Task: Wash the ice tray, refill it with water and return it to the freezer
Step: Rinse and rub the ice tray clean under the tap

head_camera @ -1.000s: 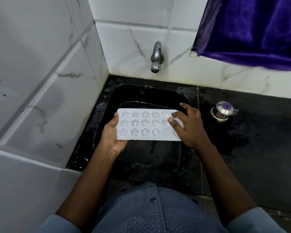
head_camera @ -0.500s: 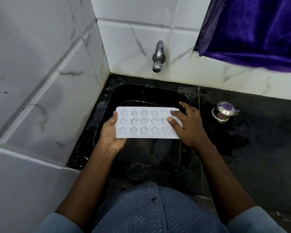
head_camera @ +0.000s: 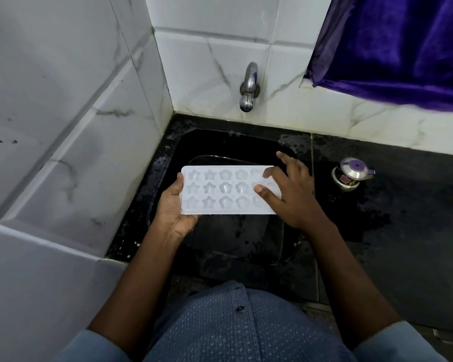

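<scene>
We hold one ice tray (head_camera: 225, 194) above the sink (head_camera: 215, 145), left hand (head_camera: 173, 209) gripping its end, right hand (head_camera: 292, 197) resting spread-fingered on it.

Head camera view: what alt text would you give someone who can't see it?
A person holds a white ice tray with star and flower moulds over a black sink: the left hand grips its left end, the right hand rests spread fingers on its right end. A metal tap sits on the tiled wall above.

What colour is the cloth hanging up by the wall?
The cloth is deep purple, seen in the head view at top right.
</scene>
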### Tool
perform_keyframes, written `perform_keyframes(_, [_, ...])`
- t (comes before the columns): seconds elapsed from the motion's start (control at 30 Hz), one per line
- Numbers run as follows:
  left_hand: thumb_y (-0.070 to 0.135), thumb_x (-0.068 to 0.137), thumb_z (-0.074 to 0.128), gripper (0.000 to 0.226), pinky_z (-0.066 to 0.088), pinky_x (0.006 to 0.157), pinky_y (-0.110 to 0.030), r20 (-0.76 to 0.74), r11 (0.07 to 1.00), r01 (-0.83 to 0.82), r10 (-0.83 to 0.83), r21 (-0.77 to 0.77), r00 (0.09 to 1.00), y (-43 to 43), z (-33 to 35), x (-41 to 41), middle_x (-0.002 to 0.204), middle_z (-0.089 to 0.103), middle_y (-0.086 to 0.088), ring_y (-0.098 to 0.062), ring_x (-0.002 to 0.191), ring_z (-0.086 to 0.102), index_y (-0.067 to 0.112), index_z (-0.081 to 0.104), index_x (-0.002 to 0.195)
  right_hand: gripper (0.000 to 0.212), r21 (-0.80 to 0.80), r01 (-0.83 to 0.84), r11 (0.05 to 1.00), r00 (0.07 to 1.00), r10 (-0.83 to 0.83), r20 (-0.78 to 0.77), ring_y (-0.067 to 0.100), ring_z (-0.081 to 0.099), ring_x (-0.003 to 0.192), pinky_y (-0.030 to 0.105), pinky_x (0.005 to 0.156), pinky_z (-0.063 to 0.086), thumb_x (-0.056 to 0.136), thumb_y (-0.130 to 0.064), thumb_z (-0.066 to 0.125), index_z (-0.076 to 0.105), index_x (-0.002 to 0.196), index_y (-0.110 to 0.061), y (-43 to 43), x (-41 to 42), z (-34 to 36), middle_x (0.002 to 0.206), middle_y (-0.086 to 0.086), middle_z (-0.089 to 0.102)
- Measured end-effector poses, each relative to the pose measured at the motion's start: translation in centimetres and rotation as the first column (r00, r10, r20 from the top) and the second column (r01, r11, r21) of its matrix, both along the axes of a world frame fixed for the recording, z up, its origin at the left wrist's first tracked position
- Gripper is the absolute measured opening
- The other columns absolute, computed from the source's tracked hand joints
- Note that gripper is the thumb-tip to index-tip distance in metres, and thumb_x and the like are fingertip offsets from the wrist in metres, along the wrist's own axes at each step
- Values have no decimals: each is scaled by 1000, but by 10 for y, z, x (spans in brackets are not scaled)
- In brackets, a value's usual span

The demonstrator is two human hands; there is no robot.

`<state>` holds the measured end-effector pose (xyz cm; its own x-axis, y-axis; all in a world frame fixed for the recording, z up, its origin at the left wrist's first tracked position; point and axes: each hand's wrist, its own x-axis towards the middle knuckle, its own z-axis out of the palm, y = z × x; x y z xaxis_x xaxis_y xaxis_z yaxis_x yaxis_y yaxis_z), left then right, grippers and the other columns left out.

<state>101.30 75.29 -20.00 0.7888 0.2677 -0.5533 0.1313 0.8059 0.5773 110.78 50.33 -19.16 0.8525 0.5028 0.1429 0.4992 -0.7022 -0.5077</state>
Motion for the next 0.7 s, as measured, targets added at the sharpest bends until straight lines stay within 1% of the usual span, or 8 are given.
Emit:
perform_keyframes(0.1, [44,110,45,47,66,74,-48,4,1000,14,-14,10,1000,-2,1,0,120,77,-18,-33,99,79,6,69,124,53,-86,-26,996,999,28,26,25,4,157,54,118,9,93,-80,39,58,124,-42,6,-3,6,171,-5,15])
perform_keyframes(0.2, [45,111,43,47,64,79,-48,5,999,34,-34,28,999,-4,3,-2,117,78,-17,-32,100,79,7,69,122,54,-172,-3,985,1000,6,15,24,-4,158,54,120,2,94,-80,36,61,127,-44,13,-5,12,173,-6,8])
perform_keyframes(0.3, [47,110,45,53,60,88,-52,-8,998,41,-41,37,999,-5,0,-4,126,75,-19,-35,112,75,5,65,135,56,-219,9,976,999,-18,-37,23,-9,158,55,121,-2,95,-80,34,62,128,-45,16,-4,19,174,-6,2])
perform_keyframes(0.37, [48,109,46,54,62,85,-50,-14,998,41,-41,38,999,-5,-1,-5,130,73,-20,-36,114,74,5,64,137,57,-234,7,972,997,-24,-68,23,-11,158,56,122,-3,95,-80,33,63,129,-46,16,-3,22,174,-6,1])
perform_keyframes(0.43, [48,109,46,53,65,80,-49,-9,999,32,-31,33,999,-4,-2,-5,129,73,-20,-36,111,75,5,66,134,58,-248,3,969,996,-25,-84,23,-10,158,56,121,-3,94,-81,32,63,130,-47,15,-3,24,174,-6,3])
perform_keyframes(0.5, [47,109,46,52,65,78,-48,1,999,24,-24,32,1000,-3,-1,-6,128,74,-20,-35,107,76,5,67,131,57,-252,0,968,996,-23,-91,23,-8,158,55,121,-2,94,-81,32,63,126,-45,14,-4,25,174,-5,5])
perform_keyframes(0.57, [47,109,46,51,65,79,-48,4,999,26,-26,35,1000,-4,-1,-7,127,74,-20,-34,107,77,5,68,129,55,-250,-4,968,996,-19,-87,24,-7,158,55,121,-1,94,-80,35,63,123,-44,14,-5,25,174,-4,7])
perform_keyframes(0.7, [47,110,45,52,62,84,-50,4,999,36,-36,33,999,-7,0,-9,127,74,-20,-35,110,76,5,67,132,54,-254,-16,967,996,-7,-92,24,-8,158,56,121,-1,95,-79,37,63,125,-43,17,-6,26,174,-5,5])
